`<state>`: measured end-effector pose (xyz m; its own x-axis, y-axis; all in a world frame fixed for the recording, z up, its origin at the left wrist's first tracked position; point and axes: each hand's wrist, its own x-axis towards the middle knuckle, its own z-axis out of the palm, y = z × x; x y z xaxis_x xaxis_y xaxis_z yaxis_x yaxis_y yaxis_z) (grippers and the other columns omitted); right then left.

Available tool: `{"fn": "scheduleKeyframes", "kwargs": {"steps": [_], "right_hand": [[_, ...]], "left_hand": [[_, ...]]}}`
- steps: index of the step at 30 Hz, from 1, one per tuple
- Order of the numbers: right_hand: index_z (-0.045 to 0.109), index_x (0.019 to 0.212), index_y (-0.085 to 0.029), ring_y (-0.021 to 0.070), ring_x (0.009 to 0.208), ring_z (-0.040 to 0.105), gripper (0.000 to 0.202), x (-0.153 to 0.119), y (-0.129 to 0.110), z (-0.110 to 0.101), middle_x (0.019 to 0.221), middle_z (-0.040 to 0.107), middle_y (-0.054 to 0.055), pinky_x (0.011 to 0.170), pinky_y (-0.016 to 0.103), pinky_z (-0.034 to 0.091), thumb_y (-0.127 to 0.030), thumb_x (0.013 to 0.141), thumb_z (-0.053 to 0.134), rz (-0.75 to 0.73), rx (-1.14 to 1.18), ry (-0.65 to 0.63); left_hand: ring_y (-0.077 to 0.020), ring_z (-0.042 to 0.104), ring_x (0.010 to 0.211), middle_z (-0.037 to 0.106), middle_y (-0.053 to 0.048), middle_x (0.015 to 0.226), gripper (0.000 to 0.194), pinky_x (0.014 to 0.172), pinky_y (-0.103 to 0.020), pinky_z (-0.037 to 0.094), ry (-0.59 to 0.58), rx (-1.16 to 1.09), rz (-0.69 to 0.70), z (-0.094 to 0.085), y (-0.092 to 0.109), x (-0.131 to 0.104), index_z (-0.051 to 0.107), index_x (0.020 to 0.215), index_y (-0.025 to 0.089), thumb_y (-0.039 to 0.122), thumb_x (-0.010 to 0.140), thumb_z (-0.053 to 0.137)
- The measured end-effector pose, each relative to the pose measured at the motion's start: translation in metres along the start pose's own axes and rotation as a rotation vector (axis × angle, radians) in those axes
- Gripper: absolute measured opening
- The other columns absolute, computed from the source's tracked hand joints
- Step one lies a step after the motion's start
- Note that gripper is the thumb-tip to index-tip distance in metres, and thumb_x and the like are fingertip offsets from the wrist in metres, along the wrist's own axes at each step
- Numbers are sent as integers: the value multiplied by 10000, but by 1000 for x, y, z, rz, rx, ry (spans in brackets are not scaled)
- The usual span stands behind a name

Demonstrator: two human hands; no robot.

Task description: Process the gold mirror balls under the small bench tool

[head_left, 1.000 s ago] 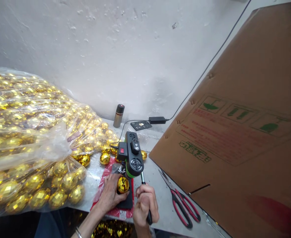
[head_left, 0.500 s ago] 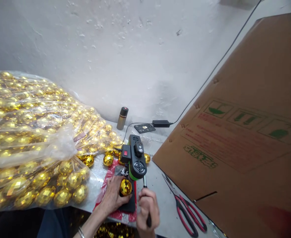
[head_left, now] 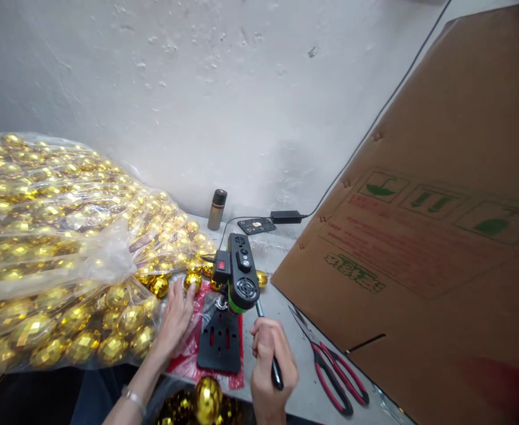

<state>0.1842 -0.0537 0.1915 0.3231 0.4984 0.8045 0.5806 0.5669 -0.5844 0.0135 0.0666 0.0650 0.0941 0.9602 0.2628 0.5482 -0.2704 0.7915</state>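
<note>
My right hand (head_left: 273,363) is wrapped round the black-ended lever (head_left: 276,373) of a small bench drill press (head_left: 243,274). The press has a black top with round vents and a green band. Its slotted black base plate (head_left: 219,342) is bare and lies on red plastic (head_left: 184,357). My left hand (head_left: 176,316) is open, fingers stretched towards a faceted gold ball (head_left: 193,281) beside the press; whether the fingertips touch it I cannot tell. Another gold ball (head_left: 209,399) shows below the table's front edge, over a heap of gold balls.
A big clear bag of gold balls (head_left: 56,260) covers the left side. Red-handled scissors (head_left: 337,378) lie right of the press, by a large cardboard box (head_left: 419,206). Behind are a dark-capped bottle (head_left: 217,210), a phone (head_left: 256,225) and a black power adapter (head_left: 286,216) with cable.
My left hand has let go of the gold ball under the press and moved up and left. That ball has left the base plate; one now shows below the front edge.
</note>
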Motion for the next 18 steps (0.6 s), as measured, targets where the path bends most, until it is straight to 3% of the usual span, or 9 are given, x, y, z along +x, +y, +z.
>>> {"fn": "scheduleKeyframes", "kwargs": {"steps": [1, 3, 8, 12, 14, 18], "right_hand": [[522, 801, -224, 92, 598, 517, 297, 0, -1, -1, 737, 536, -32, 545, 209, 417, -91, 1056, 448, 3, -3, -10], [535, 825, -225, 90, 595, 514, 277, 0, -2, -2, 742, 538, -35, 544, 205, 418, -97, 1057, 454, 10, -17, -32], [528, 817, -227, 87, 625, 532, 296, -1, -4, -3, 758, 541, -34, 575, 193, 437, -88, 1062, 436, 4, -20, -41], [525, 819, -228, 82, 626, 528, 297, -1, -3, -3, 767, 542, -34, 577, 188, 436, -78, 1058, 432, 1, -19, -46], [526, 819, -227, 84, 628, 527, 297, 1, -4, -3, 766, 544, -32, 577, 191, 436, -79, 1057, 431, 3, -17, -45], [537, 831, -226, 86, 606, 510, 283, 7, -8, -2, 748, 538, -35, 555, 196, 419, -89, 1058, 439, 38, -7, -31]], "left_hand": [[-401, 478, 1500, 588, -231, 1507, 506, 1180, -568, 423, 4, 7, -168, 1, 6, 15, 567, 1388, 167, 509, 1035, 445], [-447, 524, 1443, 624, -280, 1429, 498, 1148, -604, 426, -4, 12, -299, 5, 17, 39, 588, 1298, 121, 507, 1014, 453], [-467, 637, 1271, 705, -270, 1265, 520, 1069, -569, 481, -41, -59, -382, 12, 30, 56, 615, 1176, 115, 499, 833, 690], [-338, 741, 1053, 762, -126, 1081, 656, 915, -434, 577, -58, -203, -396, 0, 35, 37, 581, 1289, 154, 600, 823, 704], [-264, 760, 930, 767, -66, 1028, 672, 829, -363, 596, -76, -378, -397, -5, 39, 20, 574, 1335, 196, 657, 857, 675], [-240, 764, 910, 782, -57, 1073, 691, 793, -335, 612, -124, -716, -433, -6, 42, -19, 614, 1344, 228, 724, 867, 683]]}}
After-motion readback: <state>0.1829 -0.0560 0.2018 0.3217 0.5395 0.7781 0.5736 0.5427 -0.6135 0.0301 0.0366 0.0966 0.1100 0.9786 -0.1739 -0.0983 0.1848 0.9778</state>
